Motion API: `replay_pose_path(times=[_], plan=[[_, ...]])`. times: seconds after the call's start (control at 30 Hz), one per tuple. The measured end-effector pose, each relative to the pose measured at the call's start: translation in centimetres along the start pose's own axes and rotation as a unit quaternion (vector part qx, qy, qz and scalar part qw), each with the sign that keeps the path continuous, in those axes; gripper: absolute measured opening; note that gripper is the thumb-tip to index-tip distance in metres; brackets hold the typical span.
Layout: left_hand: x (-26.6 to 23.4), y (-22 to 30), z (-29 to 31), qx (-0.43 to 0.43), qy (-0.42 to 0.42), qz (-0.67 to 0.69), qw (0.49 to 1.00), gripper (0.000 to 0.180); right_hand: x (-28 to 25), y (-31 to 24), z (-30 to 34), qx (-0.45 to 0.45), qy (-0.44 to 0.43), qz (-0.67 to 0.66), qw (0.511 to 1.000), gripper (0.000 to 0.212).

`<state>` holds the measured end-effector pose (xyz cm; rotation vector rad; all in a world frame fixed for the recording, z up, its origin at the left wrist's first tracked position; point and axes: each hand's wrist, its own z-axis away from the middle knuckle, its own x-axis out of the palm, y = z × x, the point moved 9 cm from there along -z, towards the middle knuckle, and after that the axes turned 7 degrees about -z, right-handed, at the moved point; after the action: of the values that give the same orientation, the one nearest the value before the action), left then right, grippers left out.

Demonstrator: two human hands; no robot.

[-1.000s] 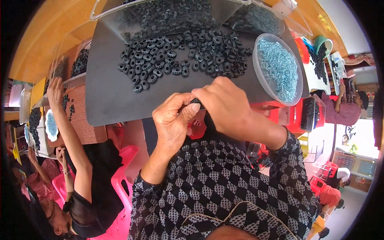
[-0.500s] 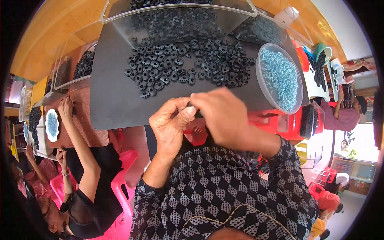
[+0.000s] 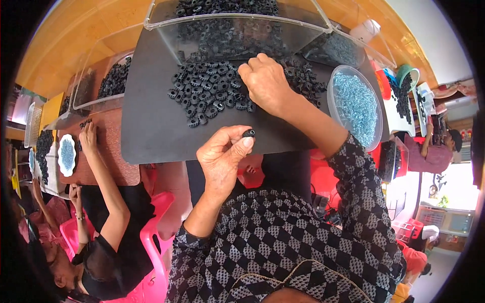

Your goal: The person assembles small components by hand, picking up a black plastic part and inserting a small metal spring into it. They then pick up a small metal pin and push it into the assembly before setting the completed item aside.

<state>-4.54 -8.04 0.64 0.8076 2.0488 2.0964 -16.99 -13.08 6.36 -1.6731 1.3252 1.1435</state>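
Between the thumb and forefinger of my left hand [image 3: 222, 154] is a small black plastic piece [image 3: 248, 133] with a round opening, held above the table's near edge. My right hand [image 3: 265, 83] is over the right part of a spread of black notched plastic pieces [image 3: 214, 91] on the dark grey table [image 3: 151, 136]. Its fingers are curled closed and their tips are hidden, so I cannot make out what they hold. To the right, a round clear tub [image 3: 333, 103] contains many small pale-blue pieces [image 3: 356, 106].
A large clear bin [image 3: 237, 17] of black pieces stands behind the spread. Beyond the tub is another clear container [image 3: 333, 48]. At left a co-worker's hand [image 3: 89, 136] rests on a brown table [image 3: 113, 151] holding a white scalloped dish [image 3: 61, 166]. A pink chair [image 3: 156, 237] stands beside me.
My right hand has left my left hand and moved up and away to the black pieces. My left hand keeps its pinch, and the piece in it now shows. The whole view has shifted slightly.
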Motion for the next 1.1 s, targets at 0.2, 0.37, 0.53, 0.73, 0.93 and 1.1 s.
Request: replay_pose_path(times=[0.2, 0.37, 0.53, 0.73, 0.93, 1.1], plan=[[-0.1, -0.3, 0.0, -0.017, 0.005, 0.008, 1.000, 0.015, -3.2, 0.0, 1.6, -0.009, 0.100, -0.117, 0.988, 0.022], [0.0, -0.2, -0.1, -0.045, -0.002, 0.022, 0.999, 0.016, -4.5, 0.1, 4.3, 0.126, 0.018, -0.406, 0.905, 0.016], [0.1, -0.1, 0.0, -0.039, -0.017, 0.032, 0.999, 0.019, -2.6, -0.9, 7.3, 0.265, -0.036, -0.662, 0.700, 0.012], [0.2, 0.5, 0.5, -0.018, -0.008, 0.025, 0.999, 0.019, -2.8, -1.3, 8.3, 0.283, -0.018, -0.677, 0.680, 0.012], [0.2, 1.5, 0.7, 0.058, -0.004, -0.090, 0.994, 0.020, -3.0, -1.8, 8.5, 0.274, 0.024, -0.660, 0.699, 0.014], [0.1, 0.7, 0.7, 0.008, 0.008, 0.011, 1.000, 0.020, -2.7, -2.2, 8.7, 0.290, 0.026, -0.689, 0.663, 0.015]])
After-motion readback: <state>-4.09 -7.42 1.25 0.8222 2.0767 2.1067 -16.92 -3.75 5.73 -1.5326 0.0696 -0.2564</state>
